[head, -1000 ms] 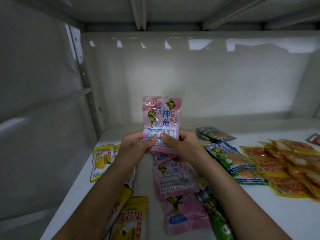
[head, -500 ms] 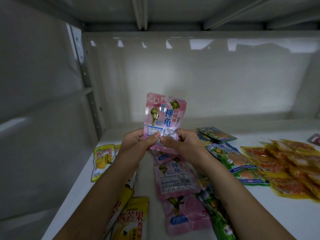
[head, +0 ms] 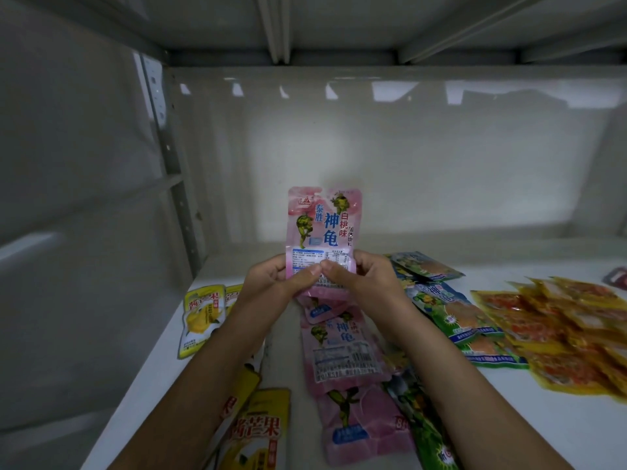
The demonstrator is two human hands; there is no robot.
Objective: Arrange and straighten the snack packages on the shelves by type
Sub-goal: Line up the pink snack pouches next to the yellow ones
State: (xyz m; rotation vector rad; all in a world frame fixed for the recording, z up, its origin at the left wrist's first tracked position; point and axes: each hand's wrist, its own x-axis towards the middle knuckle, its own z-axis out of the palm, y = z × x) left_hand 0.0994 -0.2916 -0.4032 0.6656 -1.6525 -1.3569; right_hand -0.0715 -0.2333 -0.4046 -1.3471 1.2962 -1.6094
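A pink snack pouch [head: 322, 222] with blue lettering stands upright above the white shelf [head: 509, 418]. My left hand [head: 271, 283] pinches its lower left corner and my right hand [head: 366, 283] pinches its lower right, thumbs meeting on the label. Below my hands a row of matching pink pouches [head: 342, 351] lies flat, running toward me. Yellow mango pouches [head: 200, 317] lie to the left, green and orange pouches [head: 464, 320] to the right.
A loose heap of yellow-orange packets [head: 570, 330] covers the shelf's right side. A dark red packet [head: 617, 276] peeks in at the far right edge. The shelf's back wall [head: 407, 164] and a perforated upright post [head: 169, 157] close it in; another shelf hangs overhead.
The pink pouch has turned from a slight tilt to upright between my hands, and my thumbs have closed together on its lower label.
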